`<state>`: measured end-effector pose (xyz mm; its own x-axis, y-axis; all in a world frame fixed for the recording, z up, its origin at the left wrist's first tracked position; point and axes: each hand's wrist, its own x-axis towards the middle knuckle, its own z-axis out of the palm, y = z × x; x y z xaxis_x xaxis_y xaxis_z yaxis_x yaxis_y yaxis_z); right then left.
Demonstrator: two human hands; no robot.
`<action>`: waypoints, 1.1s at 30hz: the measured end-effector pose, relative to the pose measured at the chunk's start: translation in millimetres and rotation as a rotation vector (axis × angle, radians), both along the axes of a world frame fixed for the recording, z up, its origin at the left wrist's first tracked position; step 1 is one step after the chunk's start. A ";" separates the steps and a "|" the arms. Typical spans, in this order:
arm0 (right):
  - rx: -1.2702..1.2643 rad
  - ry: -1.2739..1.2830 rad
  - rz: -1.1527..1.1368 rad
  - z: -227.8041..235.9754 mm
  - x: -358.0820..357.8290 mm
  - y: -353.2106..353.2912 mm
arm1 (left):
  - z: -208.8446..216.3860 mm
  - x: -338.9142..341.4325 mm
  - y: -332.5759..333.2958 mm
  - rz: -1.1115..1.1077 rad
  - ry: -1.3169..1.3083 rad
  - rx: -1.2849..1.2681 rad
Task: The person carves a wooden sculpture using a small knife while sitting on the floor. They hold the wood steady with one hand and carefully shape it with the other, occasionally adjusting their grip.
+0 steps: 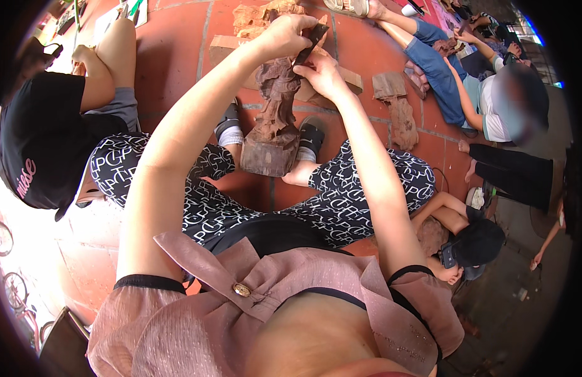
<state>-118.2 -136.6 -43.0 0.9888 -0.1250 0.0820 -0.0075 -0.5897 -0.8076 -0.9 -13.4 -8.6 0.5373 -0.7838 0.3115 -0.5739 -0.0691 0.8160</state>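
A carved reddish-brown wooden statue (pixel 275 107) on a rough block base stands on the floor between my feet. Just over its top, my left hand (pixel 287 39) is closed on the upper part of a thin dark flat strip (pixel 311 45). My right hand (pixel 323 74) pinches the lower end of this strip, close beside the statue's head. Its material is too small to make out. My fingers partly hide the top of the carving.
Pale wood pieces (pixel 225 47) lie beyond the statue on red floor tiles. A second carving (pixel 401 113) lies to the right. Seated people are close by: one in a black cap (pixel 42 138) at left, another in blue trousers (pixel 432 69) at far right.
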 end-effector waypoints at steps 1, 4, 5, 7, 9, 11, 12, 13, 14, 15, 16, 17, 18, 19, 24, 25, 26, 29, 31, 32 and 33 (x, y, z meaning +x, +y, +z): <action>-0.023 0.020 -0.004 -0.6 0.4 -3.1 | -1.3 0.9 -0.3 0.009 0.046 -0.005; -0.062 0.064 -0.028 2.2 1.9 -6.1 | -4.0 4.1 -6.2 0.084 -0.021 -0.058; -0.056 0.068 -0.042 -1.3 1.1 -5.9 | -6.0 3.4 -7.4 0.060 -0.055 -0.067; -0.045 0.071 -0.065 -5.5 2.8 -5.0 | -4.9 2.1 -7.7 0.018 -0.130 -0.086; -0.021 0.016 -0.065 -3.4 -2.0 0.2 | -7.9 -0.6 -4.6 0.044 -0.086 -0.055; -0.116 0.119 -0.112 9.6 1.5 4.9 | -9.0 -3.2 -1.1 0.140 -0.044 -0.085; -0.002 -0.038 -0.130 0.9 5.8 3.2 | -8.3 -6.1 -1.1 0.174 -0.021 -0.104; 0.065 -0.062 -0.182 -4.6 3.6 -1.2 | -8.5 -10.5 0.3 0.208 0.001 -0.124; 0.132 -0.086 -0.235 -9.3 0.8 -6.2 | -9.5 -16.5 2.7 0.242 0.024 -0.143; 0.207 -0.108 -0.277 -11.5 -0.3 -5.2 | -11.7 -23.7 9.8 0.287 0.046 -0.155; 0.508 -0.170 -0.288 -11.6 -4.6 -3.8 | -13.7 -42.1 21.4 0.369 -0.020 -0.196; 0.582 -0.162 -0.284 -2.5 -11.5 -0.8 | -24.9 -59.7 32.3 0.401 -0.043 -0.151; 0.604 -0.206 -0.309 2.4 -18.4 2.0 | -32.8 -83.4 41.8 0.438 -0.056 -0.088; 0.624 -0.246 -0.334 5.2 -23.6 5.5 | -50.5 -103.9 47.9 0.465 -0.067 0.055; 0.466 -0.287 -0.300 -6.0 -33.5 6.3 | -93.7 -172.8 65.7 -0.027 0.147 0.271; 0.421 -0.292 -0.286 -6.9 -32.9 8.2 | -96.0 -179.9 68.1 -0.072 0.171 0.120; 0.546 -0.272 -0.281 -6.8 -34.3 11.0 | -97.3 -185.8 69.9 -0.036 0.247 0.125; 0.478 -0.152 -0.295 -16.7 -33.1 9.2 | -66.9 -189.3 65.9 0.180 0.286 -0.018; 0.426 -0.114 -0.288 -20.9 -34.2 10.4 | -38.0 -185.0 55.1 0.325 0.145 -0.179; 0.470 -0.095 -0.286 -23.1 -34.4 11.2 | -26.4 -180.0 46.5 0.311 0.113 -0.245; 0.513 -0.076 -0.278 -24.2 -33.6 12.8 | -11.9 -173.1 38.7 0.315 -0.005 -0.314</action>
<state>-151.8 -123.9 -67.1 0.9067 -0.4216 0.0119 -0.0368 -0.1071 -0.9936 -174.0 25.3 -20.5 0.7328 -0.4485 0.5116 -0.5685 0.0095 0.8226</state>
